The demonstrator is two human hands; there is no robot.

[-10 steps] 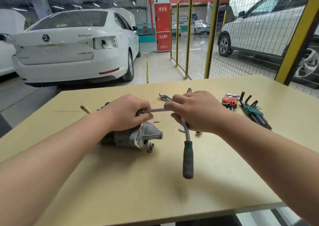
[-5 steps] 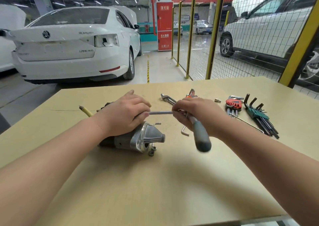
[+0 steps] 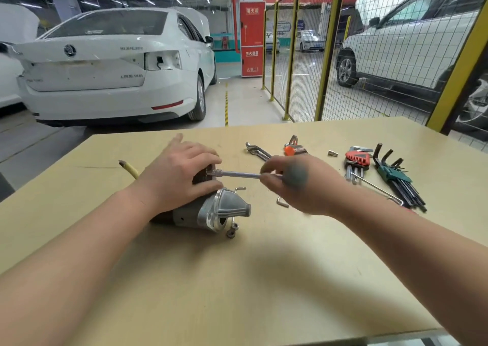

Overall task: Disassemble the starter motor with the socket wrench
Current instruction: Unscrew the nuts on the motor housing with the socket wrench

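The starter motor [image 3: 211, 213] lies on its side on the wooden table [image 3: 237, 279], its silver nose cone pointing right. My left hand [image 3: 182, 174] grips its upper part and holds it down. The socket wrench [image 3: 237, 174] has its steel extension running level from a fastener under my left fingers to my right hand [image 3: 303, 184]. My right hand grips the wrench at its head, and the dark handle [image 3: 297, 174] points toward the camera, blurred. A loose nut [image 3: 232, 231] lies in front of the nose cone.
A yellow cable [image 3: 129, 168] sticks out left of the motor. Combination wrenches [image 3: 257, 151], a red hex key set [image 3: 356, 161], a green hex key set [image 3: 396, 176], a small socket [image 3: 333, 153] and loose hex keys [image 3: 282, 201] lie at the right. A wire fence stands behind the table.
The wrench handle has swung from hanging down toward me, up to the right, until it now points at the camera. My left hand stays on the motor.
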